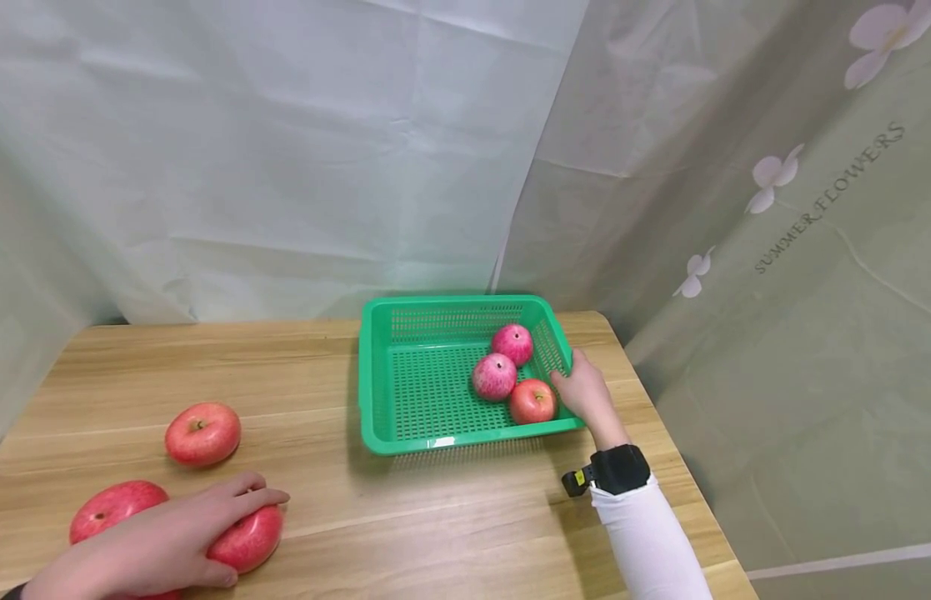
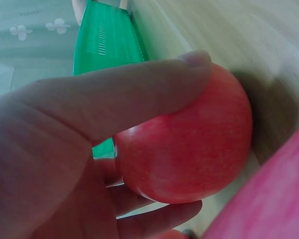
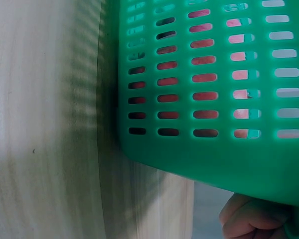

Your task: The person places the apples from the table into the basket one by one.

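My left hand [image 1: 176,533] grips a red apple [image 1: 249,540] at the front left of the table. In the left wrist view the thumb lies across one side of that apple [image 2: 189,144] and the fingers curl round the other. My right hand [image 1: 585,387] holds the right rim of a green plastic basket [image 1: 420,446], thumb inside the wall. Three apples lie in the basket's right part: a pink one [image 1: 513,343] at the back, a streaked one [image 1: 495,377] and a redder one [image 1: 533,402] in the front corner. In the right wrist view, curled fingers [image 3: 251,219] show under the basket's rim.
Left of the basket a red apple [image 1: 202,434] sits on the wooden table [image 1: 315,400]. Another apple [image 1: 116,507] lies beside the left hand, and part of one more shows beneath that hand. Pale curtains [image 1: 285,167] hang behind the table and along its right side.
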Motion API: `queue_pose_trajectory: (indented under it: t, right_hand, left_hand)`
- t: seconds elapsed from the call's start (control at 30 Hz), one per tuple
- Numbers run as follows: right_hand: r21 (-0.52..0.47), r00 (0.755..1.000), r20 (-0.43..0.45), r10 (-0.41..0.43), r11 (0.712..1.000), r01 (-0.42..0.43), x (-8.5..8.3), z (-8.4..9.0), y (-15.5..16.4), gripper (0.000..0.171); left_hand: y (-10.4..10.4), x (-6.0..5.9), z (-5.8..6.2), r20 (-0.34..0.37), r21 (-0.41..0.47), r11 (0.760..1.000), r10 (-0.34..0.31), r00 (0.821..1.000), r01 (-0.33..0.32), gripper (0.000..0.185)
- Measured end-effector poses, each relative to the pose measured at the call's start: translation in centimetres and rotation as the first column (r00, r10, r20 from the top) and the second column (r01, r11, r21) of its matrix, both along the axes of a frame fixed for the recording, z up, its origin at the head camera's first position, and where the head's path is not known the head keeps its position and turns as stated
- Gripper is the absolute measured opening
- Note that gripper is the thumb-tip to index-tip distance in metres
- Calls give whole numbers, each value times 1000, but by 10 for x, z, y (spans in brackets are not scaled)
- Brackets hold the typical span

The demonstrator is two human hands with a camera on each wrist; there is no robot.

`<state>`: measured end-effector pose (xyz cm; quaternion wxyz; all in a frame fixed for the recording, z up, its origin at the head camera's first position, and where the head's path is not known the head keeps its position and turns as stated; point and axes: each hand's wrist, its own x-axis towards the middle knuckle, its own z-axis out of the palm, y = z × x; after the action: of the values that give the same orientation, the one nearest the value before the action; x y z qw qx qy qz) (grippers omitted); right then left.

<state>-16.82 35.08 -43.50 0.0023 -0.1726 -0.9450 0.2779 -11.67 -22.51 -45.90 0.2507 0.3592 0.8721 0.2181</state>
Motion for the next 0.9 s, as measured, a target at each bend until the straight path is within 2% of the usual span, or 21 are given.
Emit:
queue_pose_trajectory:
  t: [0.33,0.53,0.7,0.9]
  right_hand:
    - [-10,1000,7,-1,1000,1,1,0,0,52]
    - [-14,1000,1,7,1000,-7,3,-1,0,53]
    - [-3,1000,-2,16,1000,-16,5,-2,-1,52]
    - [-12,1000,-13,2,1000,-2,2,-2,-1,52]
  left_hand:
    - [1,-4,6,22,-13,1000,7,1000,-7,81]
    - [-1,1,9,-39,-20,1000,19,999,-20,82]
    - [1,6,16,-148,11,1000,27,989,-25,85]
    - [11,-3,31,-313,162,986,9,950,45,85]
